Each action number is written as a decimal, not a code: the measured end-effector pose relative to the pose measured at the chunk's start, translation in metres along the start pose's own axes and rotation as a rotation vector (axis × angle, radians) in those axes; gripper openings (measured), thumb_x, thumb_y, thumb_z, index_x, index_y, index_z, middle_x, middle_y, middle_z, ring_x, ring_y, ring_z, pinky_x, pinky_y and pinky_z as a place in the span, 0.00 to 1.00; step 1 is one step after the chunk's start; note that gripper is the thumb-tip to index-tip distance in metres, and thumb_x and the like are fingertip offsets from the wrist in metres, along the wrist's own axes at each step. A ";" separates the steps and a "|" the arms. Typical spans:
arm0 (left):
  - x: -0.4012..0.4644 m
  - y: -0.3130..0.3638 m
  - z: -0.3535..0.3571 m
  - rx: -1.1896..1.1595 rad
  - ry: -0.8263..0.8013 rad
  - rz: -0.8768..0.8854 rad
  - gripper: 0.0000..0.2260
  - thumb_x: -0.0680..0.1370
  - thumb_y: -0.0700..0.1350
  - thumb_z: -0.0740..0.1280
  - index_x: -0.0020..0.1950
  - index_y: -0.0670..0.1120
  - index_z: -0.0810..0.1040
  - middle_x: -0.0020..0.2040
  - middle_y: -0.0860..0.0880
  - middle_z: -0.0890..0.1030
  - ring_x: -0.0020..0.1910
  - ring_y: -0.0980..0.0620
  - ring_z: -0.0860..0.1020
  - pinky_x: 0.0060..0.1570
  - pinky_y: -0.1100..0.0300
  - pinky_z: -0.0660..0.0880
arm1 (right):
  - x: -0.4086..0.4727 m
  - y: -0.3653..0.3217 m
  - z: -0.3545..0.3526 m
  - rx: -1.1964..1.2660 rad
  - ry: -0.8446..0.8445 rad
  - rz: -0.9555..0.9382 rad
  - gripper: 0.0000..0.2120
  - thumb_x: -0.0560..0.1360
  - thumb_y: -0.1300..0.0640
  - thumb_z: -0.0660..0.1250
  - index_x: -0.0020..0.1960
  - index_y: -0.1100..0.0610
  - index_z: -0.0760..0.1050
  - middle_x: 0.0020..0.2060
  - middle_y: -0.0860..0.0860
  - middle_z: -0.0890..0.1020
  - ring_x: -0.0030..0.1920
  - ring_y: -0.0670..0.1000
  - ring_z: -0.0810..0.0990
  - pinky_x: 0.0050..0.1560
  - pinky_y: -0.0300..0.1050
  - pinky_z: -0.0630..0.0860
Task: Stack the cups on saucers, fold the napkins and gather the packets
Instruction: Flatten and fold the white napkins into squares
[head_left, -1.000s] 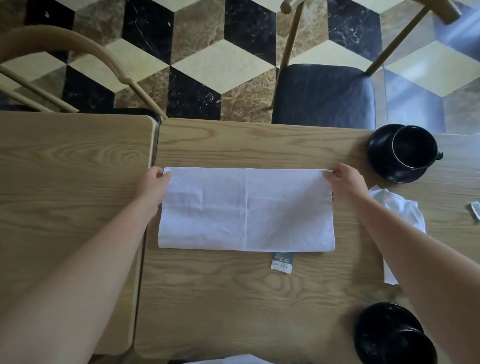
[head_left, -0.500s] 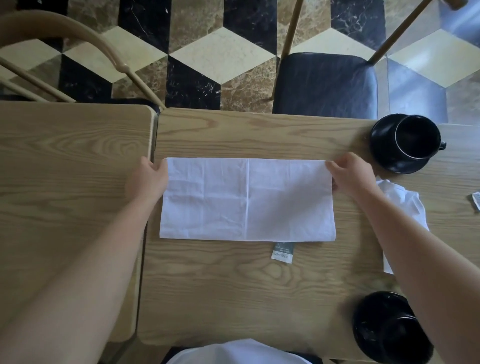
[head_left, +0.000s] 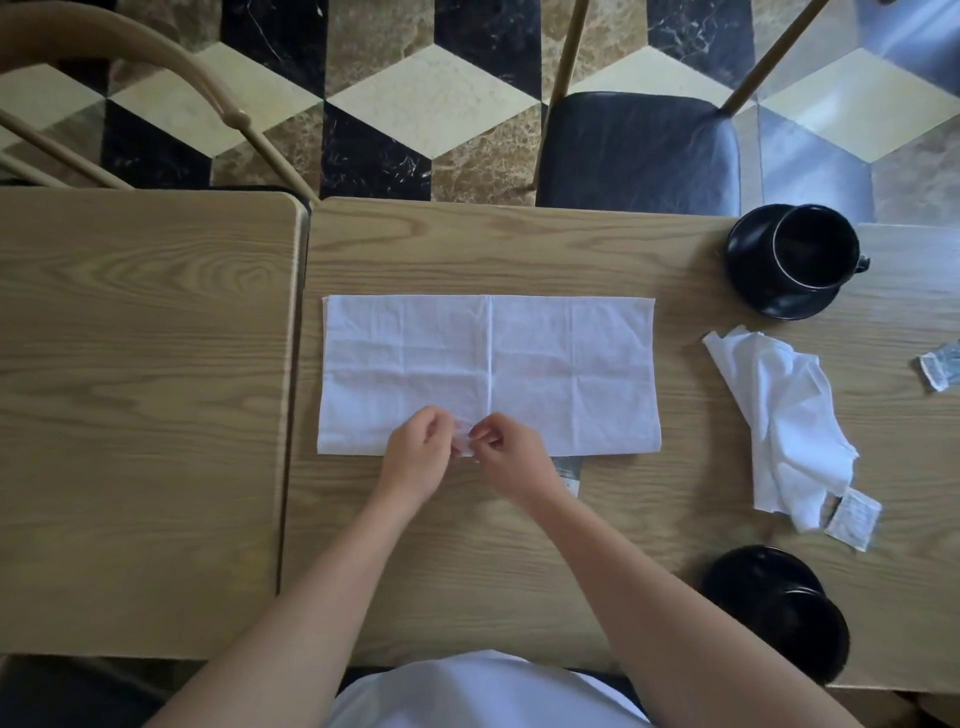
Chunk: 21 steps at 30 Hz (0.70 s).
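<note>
The white napkin (head_left: 491, 374) lies flat on the table (head_left: 519, 545), its long side running left to right along the far edge. Both hands meet at the middle of its near edge. The left hand (head_left: 418, 457) and the right hand (head_left: 511, 457) each pinch the cloth there. A crumpled napkin (head_left: 779, 415) lies near the right edge, between two black cups.

Two napkins (head_left: 571, 364) (head_left: 779, 415), two black cups (head_left: 813, 247) (head_left: 800, 629) on two saucers (head_left: 748, 280) (head_left: 737, 577), three packets (head_left: 941, 368) (head_left: 852, 519) (head_left: 570, 473), two tabletops (head_left: 145, 415) (head_left: 493, 571), two chairs (head_left: 639, 150) (head_left: 156, 78), two hands (head_left: 418, 457) (head_left: 511, 460).
</note>
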<state>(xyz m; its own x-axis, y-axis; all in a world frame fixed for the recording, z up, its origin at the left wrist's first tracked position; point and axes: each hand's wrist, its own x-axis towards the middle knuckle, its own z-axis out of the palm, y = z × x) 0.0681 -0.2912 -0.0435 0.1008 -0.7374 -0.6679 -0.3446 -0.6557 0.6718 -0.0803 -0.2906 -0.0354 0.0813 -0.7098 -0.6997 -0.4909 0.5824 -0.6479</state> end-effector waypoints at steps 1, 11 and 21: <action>0.003 0.000 -0.005 -0.007 -0.003 -0.019 0.11 0.74 0.52 0.61 0.42 0.52 0.82 0.33 0.52 0.85 0.35 0.52 0.85 0.43 0.46 0.84 | 0.001 0.002 -0.004 -0.005 0.012 0.012 0.06 0.77 0.63 0.65 0.51 0.58 0.81 0.46 0.53 0.85 0.48 0.52 0.84 0.48 0.42 0.77; 0.017 -0.034 -0.097 -0.107 0.188 -0.382 0.18 0.72 0.50 0.58 0.43 0.35 0.78 0.32 0.36 0.84 0.31 0.38 0.85 0.33 0.49 0.83 | -0.016 0.056 -0.114 -0.087 0.227 0.157 0.08 0.72 0.61 0.65 0.42 0.50 0.80 0.34 0.46 0.85 0.35 0.46 0.82 0.30 0.34 0.73; 0.013 -0.003 -0.082 -0.178 0.332 -0.557 0.18 0.75 0.50 0.58 0.42 0.37 0.79 0.31 0.40 0.84 0.26 0.42 0.82 0.29 0.57 0.79 | -0.006 0.043 -0.131 -0.390 0.206 0.160 0.07 0.76 0.57 0.62 0.46 0.54 0.79 0.39 0.51 0.84 0.37 0.51 0.81 0.37 0.47 0.79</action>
<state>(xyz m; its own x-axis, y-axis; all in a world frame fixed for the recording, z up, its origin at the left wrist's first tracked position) 0.1473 -0.3124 -0.0282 0.5108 -0.2732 -0.8151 -0.0018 -0.9485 0.3168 -0.2153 -0.3131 -0.0195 -0.1762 -0.7101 -0.6817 -0.7759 0.5264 -0.3478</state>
